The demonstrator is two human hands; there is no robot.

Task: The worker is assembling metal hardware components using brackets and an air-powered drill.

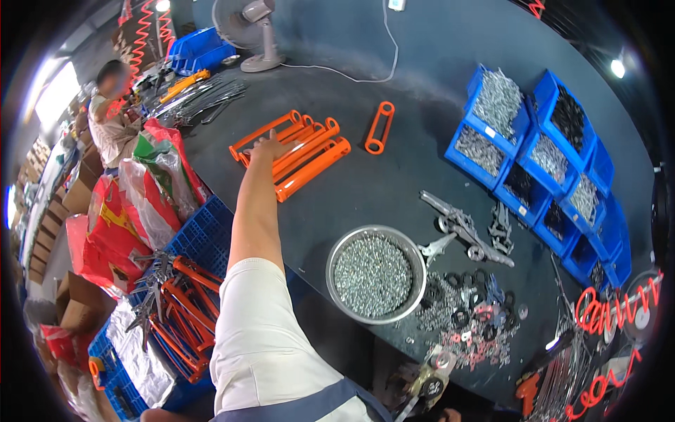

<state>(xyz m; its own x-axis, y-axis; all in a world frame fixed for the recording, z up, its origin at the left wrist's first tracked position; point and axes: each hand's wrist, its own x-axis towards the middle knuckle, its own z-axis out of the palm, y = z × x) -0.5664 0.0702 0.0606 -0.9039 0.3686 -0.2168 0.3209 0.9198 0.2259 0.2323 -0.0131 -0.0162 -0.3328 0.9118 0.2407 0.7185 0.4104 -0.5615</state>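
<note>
Left hand, upper centre-left of the frame: arm stretched forward from the lower edge in a white short sleeve, palm down on the stack of orange tubular handles, fingers spread over the near ends; whether it gripped one or merely rested on them could not be told. Right hand: out of view. Orange handles: several long pieces with ring ends, lying side by side and slanting on the dark counter in the upper centre. Single orange handle: lay apart, just right of the stack, nearly upright in the frame. Round metal bowl: centre bottom, filled with small silver fasteners. Grey metal ratchet parts: right of the bowl. Black and red washers: scattered at the lower right of the bowl. Blue bins: a stacked row along the right of the frame, holding silver and dark hardware. Blue crate: lower left, beside the counter, with orange-and-metal assemblies in it. Desk fan: top centre-left. Another person: upper left, seated at the far end.
</note>
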